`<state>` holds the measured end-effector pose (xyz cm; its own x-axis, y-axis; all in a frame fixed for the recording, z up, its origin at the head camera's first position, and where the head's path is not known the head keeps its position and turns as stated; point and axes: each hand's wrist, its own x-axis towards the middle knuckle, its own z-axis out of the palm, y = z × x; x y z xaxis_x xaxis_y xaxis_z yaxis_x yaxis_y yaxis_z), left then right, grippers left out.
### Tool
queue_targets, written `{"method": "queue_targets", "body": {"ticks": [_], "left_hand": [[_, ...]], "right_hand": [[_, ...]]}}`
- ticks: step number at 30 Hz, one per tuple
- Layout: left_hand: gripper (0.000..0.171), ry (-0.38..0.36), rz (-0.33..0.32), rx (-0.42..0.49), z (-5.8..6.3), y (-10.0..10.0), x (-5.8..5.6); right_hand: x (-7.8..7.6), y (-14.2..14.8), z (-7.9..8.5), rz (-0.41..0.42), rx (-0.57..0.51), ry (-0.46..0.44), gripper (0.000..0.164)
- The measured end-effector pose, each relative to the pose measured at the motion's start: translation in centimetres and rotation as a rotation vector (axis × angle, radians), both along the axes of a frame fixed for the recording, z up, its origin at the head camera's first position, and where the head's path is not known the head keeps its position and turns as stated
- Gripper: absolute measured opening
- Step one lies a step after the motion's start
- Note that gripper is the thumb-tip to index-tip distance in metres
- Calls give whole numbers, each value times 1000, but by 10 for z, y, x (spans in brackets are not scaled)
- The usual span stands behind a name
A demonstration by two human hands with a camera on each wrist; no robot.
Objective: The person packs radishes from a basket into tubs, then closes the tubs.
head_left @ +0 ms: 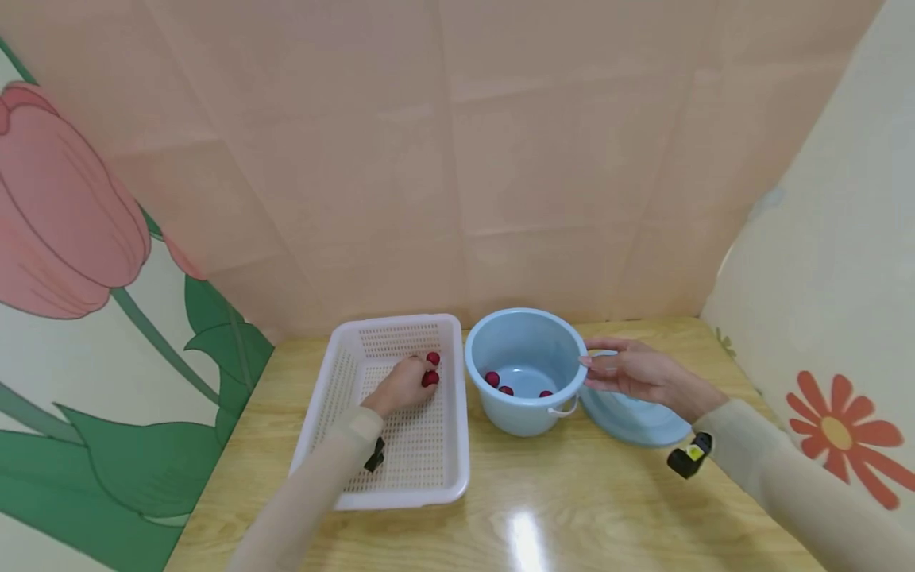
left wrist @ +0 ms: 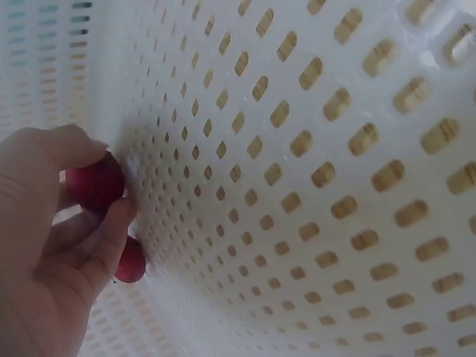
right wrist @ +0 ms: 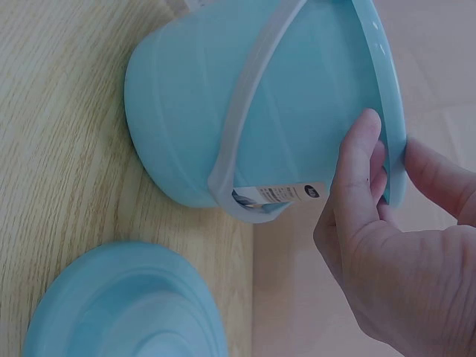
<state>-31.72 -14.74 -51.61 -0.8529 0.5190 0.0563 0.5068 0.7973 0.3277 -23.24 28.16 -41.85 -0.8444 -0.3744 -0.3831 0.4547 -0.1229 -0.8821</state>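
While our left hand (head_left: 403,387) reaches down into the white slotted basket (head_left: 463,445), we pinch a red ball (left wrist: 95,182) between the thumb and curled fingers, near the basket's right wall. A second red ball (left wrist: 131,262) lies in the same basket, just beside the first. With our right hand (head_left: 636,373) we grip the light blue bucket (head_left: 525,417) by its rim (right wrist: 394,149) — the thumb at the lip, the fingers against the outer side just beneath it. Our two hands are well apart, each clamped on its own thing.

Upright on the wooden worktop (head_left: 586,500), the bucket stands just to the right of the basket. Inside it we count three more red balls (head_left: 492,379), two close together toward the left and one farther right; we cannot tell whether the near wall hides others. A pale handle (right wrist: 245,97) hangs along the bucket's outer side, and a printed label (right wrist: 279,195) shows beside the handle's end. To the right of the bucket, partly below our right hand as the head view shows it, a round blue lid-like piece (head_left: 646,429) lies on the worktop.

Beyond all this we face a pinkish backdrop (head_left: 572,159), with a painted tulip (head_left: 64,206) on the left wall and a red flower (head_left: 835,433) on the right — both larger than the balls.
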Motion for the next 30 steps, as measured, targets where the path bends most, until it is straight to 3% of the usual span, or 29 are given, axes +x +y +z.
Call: {"method": "queue_targets", "body": {"ticks": [8,16,30], "left_hand": [[27,-14,29,-3,-7,3,4],[35,-33,122,75,-4,2,2],[22,-134,104,238,9,-2,-1]], "right_hand": [[1,1,-5,-5,-3,-13,33],[0,1,-1,-14,-13,-8,31],[1,-1,-1,-8,2,-2,37]]}}
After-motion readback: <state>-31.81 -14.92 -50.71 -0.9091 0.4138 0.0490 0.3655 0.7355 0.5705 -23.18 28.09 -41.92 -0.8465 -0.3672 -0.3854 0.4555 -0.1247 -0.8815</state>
